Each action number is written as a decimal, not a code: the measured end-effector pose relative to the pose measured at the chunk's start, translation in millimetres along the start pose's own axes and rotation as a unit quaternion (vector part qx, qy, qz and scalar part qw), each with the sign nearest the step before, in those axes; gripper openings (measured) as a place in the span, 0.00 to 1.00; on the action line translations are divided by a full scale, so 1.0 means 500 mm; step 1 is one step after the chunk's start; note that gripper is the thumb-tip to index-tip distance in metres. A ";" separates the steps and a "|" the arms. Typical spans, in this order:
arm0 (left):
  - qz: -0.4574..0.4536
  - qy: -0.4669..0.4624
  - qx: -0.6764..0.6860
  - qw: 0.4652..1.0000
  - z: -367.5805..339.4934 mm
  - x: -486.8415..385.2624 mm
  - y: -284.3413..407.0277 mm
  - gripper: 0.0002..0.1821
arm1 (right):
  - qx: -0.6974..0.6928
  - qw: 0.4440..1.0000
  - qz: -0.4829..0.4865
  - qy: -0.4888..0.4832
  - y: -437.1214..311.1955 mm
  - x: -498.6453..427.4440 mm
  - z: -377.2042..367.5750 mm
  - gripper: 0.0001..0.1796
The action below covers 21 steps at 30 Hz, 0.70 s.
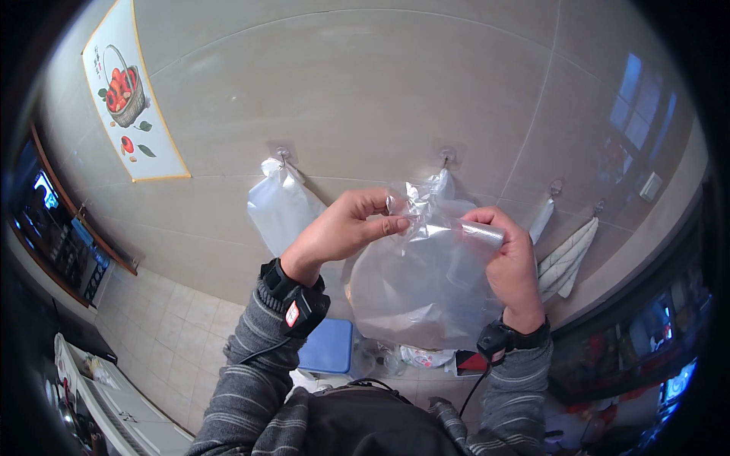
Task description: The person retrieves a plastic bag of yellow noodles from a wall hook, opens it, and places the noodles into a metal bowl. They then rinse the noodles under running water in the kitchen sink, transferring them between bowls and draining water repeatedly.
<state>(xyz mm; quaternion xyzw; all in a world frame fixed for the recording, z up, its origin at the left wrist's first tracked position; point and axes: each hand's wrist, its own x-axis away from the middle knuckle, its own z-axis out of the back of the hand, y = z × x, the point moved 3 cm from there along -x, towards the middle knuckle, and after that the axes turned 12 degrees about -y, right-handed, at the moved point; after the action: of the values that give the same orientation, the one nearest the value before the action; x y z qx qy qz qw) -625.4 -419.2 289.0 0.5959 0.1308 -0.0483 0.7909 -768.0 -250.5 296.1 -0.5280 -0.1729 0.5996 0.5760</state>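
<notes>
My left hand (365, 219) pinches the gathered top of a clear plastic bag between thumb and fingers. On the other side, my right hand (505, 242) grips a clear rolled piece of plastic film (482, 232). The large transparent bag (410, 290) hangs below and between both hands; whether the roll is part of it I cannot tell. Behind my hands, a bunched plastic bag (442, 182) hangs from a wall hook (447, 155). Another whitish plastic bag (282, 205) hangs from a hook (282, 153) to the left.
A checked cloth (569, 256) and a small plastic bag (542, 221) hang on the tiled wall at right. Below stand a blue-topped stool or box (326, 345) and clear plastic items (390, 362). A white cabinet (120, 399) is at lower left, a fruit picture (134, 97) above.
</notes>
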 end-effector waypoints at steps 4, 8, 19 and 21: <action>-0.020 -0.026 -0.017 0.999 0.002 0.016 0.005 0.08 | -0.089 0.995 -0.013 -0.036 0.001 -0.003 0.009 0.09; -0.038 -0.038 -0.001 0.999 0.004 0.024 0.006 0.08 | -0.096 0.994 -0.017 -0.045 0.005 -0.004 0.009 0.10; -0.101 -0.183 0.087 0.974 -0.012 0.030 0.021 0.13 | -0.122 0.982 -0.023 -0.145 -0.022 -0.040 0.001 0.08; -0.128 -0.179 0.141 0.965 -0.016 0.031 0.017 0.13 | -0.182 0.968 -0.041 -0.167 -0.016 -0.047 -0.014 0.07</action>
<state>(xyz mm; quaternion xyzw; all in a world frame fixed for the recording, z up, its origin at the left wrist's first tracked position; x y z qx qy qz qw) -609.5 -407.9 290.7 0.6614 0.0541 -0.2734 0.6963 -763.2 -271.7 310.3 -0.5091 -0.3945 0.6131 0.4575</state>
